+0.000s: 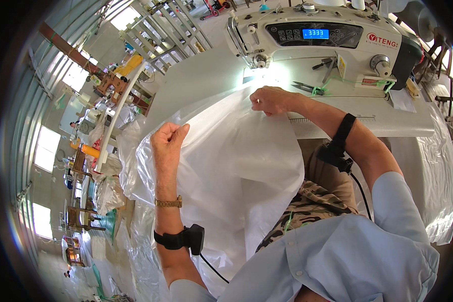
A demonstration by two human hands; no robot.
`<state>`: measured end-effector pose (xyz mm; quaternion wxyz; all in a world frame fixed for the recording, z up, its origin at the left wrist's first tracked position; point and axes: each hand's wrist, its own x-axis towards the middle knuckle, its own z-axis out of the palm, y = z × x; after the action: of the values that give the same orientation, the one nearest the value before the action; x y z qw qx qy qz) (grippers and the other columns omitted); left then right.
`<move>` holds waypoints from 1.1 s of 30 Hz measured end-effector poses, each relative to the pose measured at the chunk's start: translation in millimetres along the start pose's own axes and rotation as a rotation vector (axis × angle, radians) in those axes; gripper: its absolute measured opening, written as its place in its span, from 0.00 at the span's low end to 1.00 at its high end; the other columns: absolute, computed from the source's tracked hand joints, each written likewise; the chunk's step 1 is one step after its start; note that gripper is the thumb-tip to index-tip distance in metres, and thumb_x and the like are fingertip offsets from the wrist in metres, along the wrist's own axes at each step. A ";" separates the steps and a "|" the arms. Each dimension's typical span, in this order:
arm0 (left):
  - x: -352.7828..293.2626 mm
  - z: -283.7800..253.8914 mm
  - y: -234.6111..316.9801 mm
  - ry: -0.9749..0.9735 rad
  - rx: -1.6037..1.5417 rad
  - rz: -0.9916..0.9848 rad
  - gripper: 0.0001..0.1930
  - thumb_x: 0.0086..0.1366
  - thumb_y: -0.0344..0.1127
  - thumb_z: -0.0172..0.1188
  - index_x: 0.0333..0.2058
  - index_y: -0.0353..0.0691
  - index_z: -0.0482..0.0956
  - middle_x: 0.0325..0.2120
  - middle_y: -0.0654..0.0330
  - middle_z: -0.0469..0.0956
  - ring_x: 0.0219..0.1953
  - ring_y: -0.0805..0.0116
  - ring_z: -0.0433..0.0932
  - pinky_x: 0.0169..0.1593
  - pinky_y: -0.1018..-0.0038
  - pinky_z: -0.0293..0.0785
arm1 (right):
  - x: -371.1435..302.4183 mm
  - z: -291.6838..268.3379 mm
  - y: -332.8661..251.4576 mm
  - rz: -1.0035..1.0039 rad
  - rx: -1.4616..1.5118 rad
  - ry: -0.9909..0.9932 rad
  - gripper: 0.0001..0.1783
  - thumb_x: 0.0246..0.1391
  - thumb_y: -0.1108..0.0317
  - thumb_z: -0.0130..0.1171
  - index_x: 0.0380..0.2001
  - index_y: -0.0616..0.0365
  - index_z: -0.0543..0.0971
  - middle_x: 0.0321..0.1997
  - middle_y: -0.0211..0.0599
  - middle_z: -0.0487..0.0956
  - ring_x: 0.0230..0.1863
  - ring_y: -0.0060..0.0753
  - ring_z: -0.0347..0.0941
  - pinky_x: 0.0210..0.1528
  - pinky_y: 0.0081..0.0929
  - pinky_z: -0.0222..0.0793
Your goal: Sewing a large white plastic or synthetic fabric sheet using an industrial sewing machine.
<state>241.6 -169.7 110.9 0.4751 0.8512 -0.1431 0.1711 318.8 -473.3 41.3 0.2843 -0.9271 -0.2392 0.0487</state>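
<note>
A large sheet of translucent white plastic film (221,171) drapes from the sewing machine's table over my lap. My left hand (167,143) is closed on the film's left edge, thumb pressed against the curled fingers. Close to the needle area, my right hand (271,100) pinches the film near its upper right edge. The white sewing machine (246,30) stands beyond my hands, its lamp glaring over the needle so that the presser foot is washed out. Just right of my right hand lie dark thread snips (303,87) with green thread.
A small screwdriver-like tool (323,64) lies under the machine arm. A ruler strip (337,120) runs along the table's (407,121) front edge. Metal racks (161,35) stand beyond the table. More plastic film (433,171) hangs at the right, and bundles (108,189) lie at the left.
</note>
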 end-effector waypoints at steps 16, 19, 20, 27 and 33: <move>-117.8 62.4 -3.1 -0.376 0.069 -0.089 0.10 0.63 0.30 0.62 0.25 0.34 0.72 0.14 0.66 0.63 0.19 0.82 0.58 0.22 0.78 0.57 | -141.9 96.2 -103.3 -0.528 0.102 -0.023 0.15 0.62 0.58 0.55 0.25 0.56 0.71 0.11 0.40 0.69 0.18 0.51 0.72 0.22 0.41 0.67; -135.1 80.6 -24.6 -0.396 -0.082 -0.109 0.08 0.64 0.29 0.61 0.27 0.35 0.73 0.14 0.68 0.65 0.20 0.82 0.58 0.23 0.79 0.58 | -147.8 98.4 -109.8 -0.474 0.078 0.137 0.16 0.61 0.58 0.56 0.24 0.56 0.70 0.10 0.39 0.68 0.14 0.50 0.70 0.18 0.41 0.65; -139.8 86.2 -27.1 -0.399 -0.084 -0.115 0.08 0.64 0.29 0.61 0.27 0.35 0.73 0.14 0.68 0.65 0.20 0.82 0.58 0.23 0.79 0.58 | -149.5 99.1 -108.5 -0.487 0.064 0.148 0.16 0.61 0.58 0.56 0.24 0.56 0.69 0.09 0.38 0.68 0.14 0.49 0.70 0.17 0.39 0.64; -149.8 102.6 -25.3 -0.410 -0.411 -0.294 0.06 0.67 0.28 0.58 0.31 0.34 0.75 0.20 0.69 0.76 0.26 0.85 0.67 0.30 0.84 0.66 | -156.4 112.8 -107.2 -0.486 -0.017 0.123 0.14 0.58 0.60 0.58 0.25 0.56 0.70 0.17 0.35 0.72 0.19 0.41 0.74 0.20 0.35 0.67; -149.1 102.4 -22.8 -0.443 -0.550 -0.345 0.05 0.68 0.29 0.57 0.32 0.35 0.76 0.23 0.71 0.75 0.28 0.85 0.68 0.32 0.85 0.67 | -156.6 112.8 -109.5 -0.554 -0.052 0.100 0.06 0.52 0.68 0.58 0.28 0.58 0.72 0.25 0.36 0.77 0.29 0.36 0.77 0.28 0.33 0.71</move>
<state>132.5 -233.9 -20.3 0.6651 0.7198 -0.1376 -0.1436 109.9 -411.0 0.4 0.2744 -0.8347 -0.4702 -0.0826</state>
